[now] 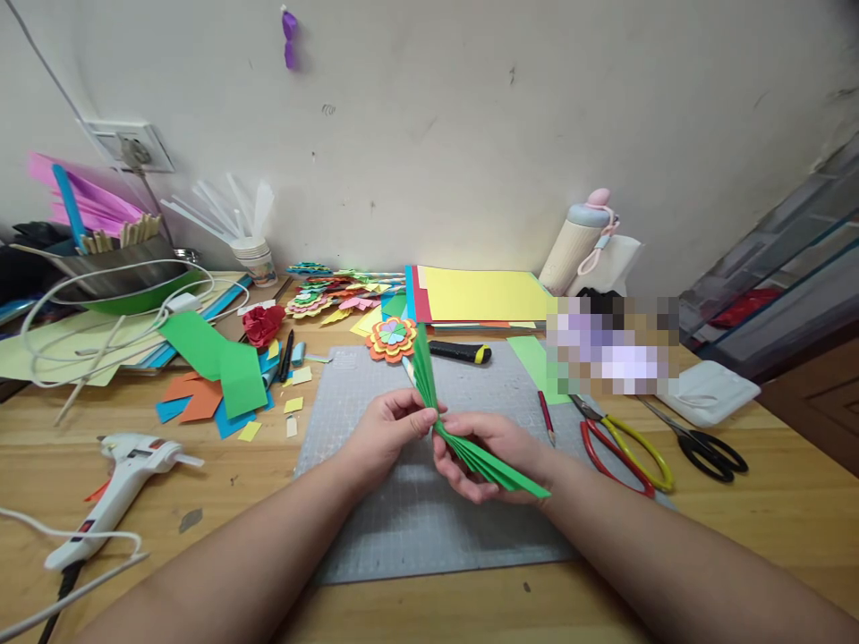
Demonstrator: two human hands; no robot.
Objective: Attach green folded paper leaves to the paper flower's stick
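Above the grey cutting mat [376, 528], both my hands grip a green pleated paper [483, 461], pinched narrow at its middle and bent there. One folded half points up and away; the other slopes down to the right across my right palm. My left hand [393, 429] pinches it at the bend between thumb and fingers. My right hand [487, 452] has its thumb at the bend and its fingers curled beneath the lower half. Just behind the upper half lies a layered paper flower [392, 340] with a stick-like stem, beside a black and yellow utility knife [460, 351].
Left stand a glue gun [127, 483] with its cord, green paper pieces [215, 358] and a red paper flower [262, 324]. Right lie a pencil [547, 418], red-and-yellow scissors [624, 447] and black scissors [704, 447]. Coloured paper sheets [487, 295] and a bottle [577, 241] are near the wall.
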